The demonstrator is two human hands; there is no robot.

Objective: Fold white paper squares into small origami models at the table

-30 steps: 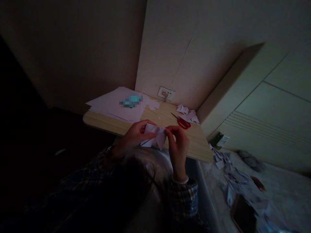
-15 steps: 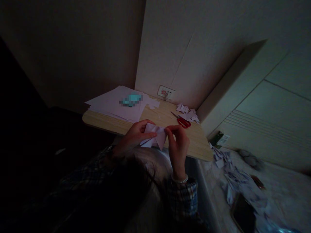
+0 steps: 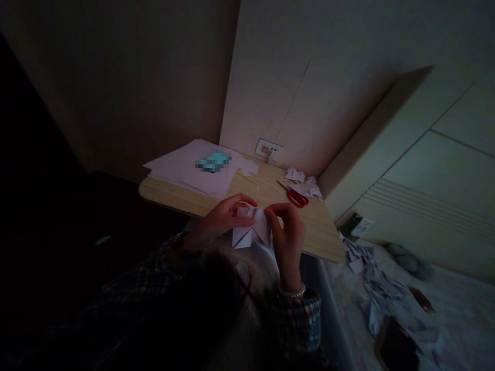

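Observation:
Both my hands hold a folded piece of white paper [image 3: 253,231] just in front of the near edge of a small wooden table [image 3: 325,232]. My left hand [image 3: 220,219] grips its left side, fingers curled over the top. My right hand [image 3: 288,234] pinches the paper's upper right corner between thumb and fingers. The paper has pointed flaps hanging down. A bead bracelet sits on my right wrist.
On the table lie a stack of white sheets [image 3: 185,167] at the left, red-handled scissors [image 3: 296,197] and several folded paper pieces [image 3: 303,180] at the back right. A wall socket [image 3: 268,149] is behind. Paper scraps [image 3: 371,273] and a dark phone [image 3: 396,348] lie on the bed at right.
The view shifted slightly. My hands turned the folded paper a little, and its flaps now hang lower between my fingers.

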